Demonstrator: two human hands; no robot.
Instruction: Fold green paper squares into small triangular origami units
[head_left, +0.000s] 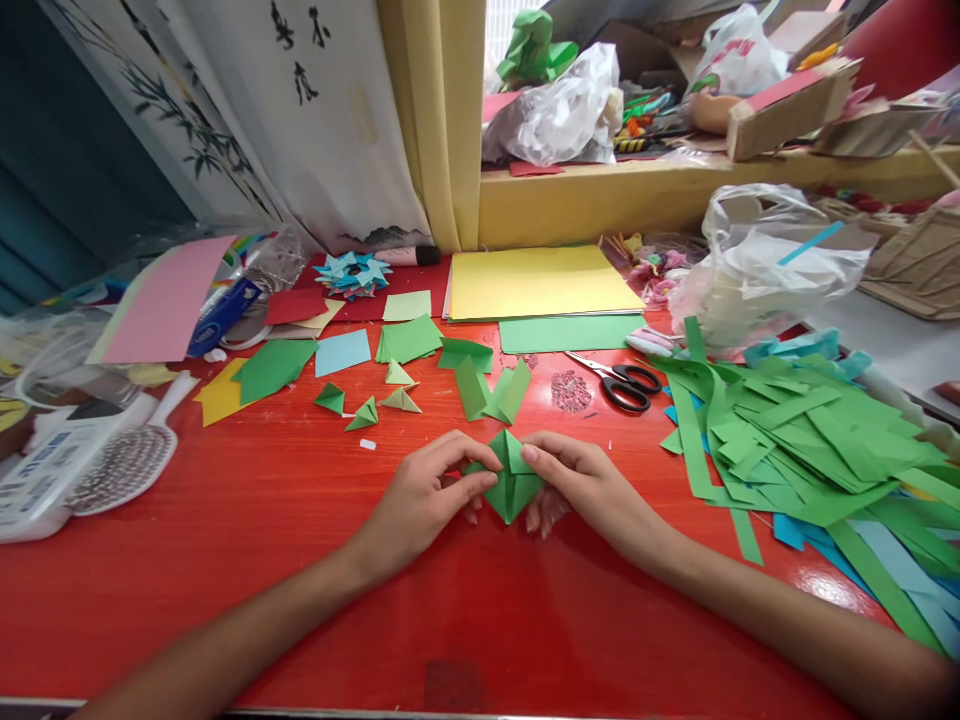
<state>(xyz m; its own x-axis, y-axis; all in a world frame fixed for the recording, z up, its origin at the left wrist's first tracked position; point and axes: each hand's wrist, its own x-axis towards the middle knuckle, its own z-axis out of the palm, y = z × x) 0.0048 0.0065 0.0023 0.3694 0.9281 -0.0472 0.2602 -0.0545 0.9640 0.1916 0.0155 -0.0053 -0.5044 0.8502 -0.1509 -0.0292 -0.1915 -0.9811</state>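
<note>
A folded green paper piece (510, 490), diamond-shaped with creases down its middle, is held up just above the red table. My left hand (429, 490) pinches its left corner between thumb and fingers. On the other side, my right hand (574, 475) grips the upper right edge, thumb in front. Beyond my hands lie folded green strips (491, 390). Small folded paper triangles (365, 413), green and pale yellow, sit to the left of them. Green paper squares (407, 340) and a light blue square (343, 352) rest farther back.
Black-handled scissors (630, 388) lie right of centre. A big heap of green paper strips (810, 440) covers the right side. Yellow sheets (544, 282) are stacked at the back, near a blue folded-paper ring (351, 273). A hairbrush (135, 455) lies at the left.
</note>
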